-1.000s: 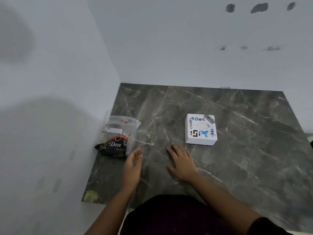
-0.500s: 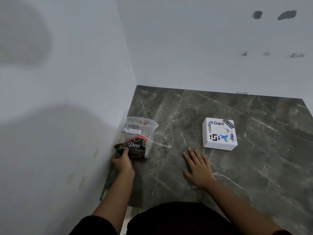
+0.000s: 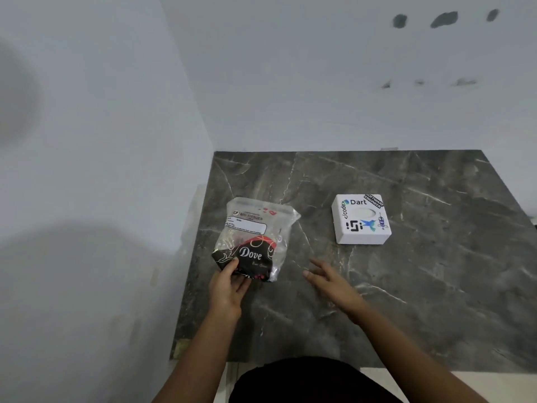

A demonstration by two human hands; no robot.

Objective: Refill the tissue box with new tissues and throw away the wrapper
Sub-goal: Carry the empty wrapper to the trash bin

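Note:
A clear plastic tissue pack (image 3: 255,228) with a black "Dove" printed end lies at the left of the dark marble table (image 3: 421,286). My left hand (image 3: 228,286) grips its near black end, thumb on top. A white square tissue box (image 3: 361,219) with stickers and a round top opening sits to the right, further back. My right hand (image 3: 331,282) hovers with fingers spread over the table between pack and box, holding nothing.
White walls enclose the table on the left and at the back. The table's near edge runs just in front of my dark-clothed body (image 3: 305,382). A yellowish patch (image 3: 180,349) marks the near left corner.
My left hand reached left to the pack's black end, took hold of it and pulled it right, away from the wall. My right hand lifted off the table surface.

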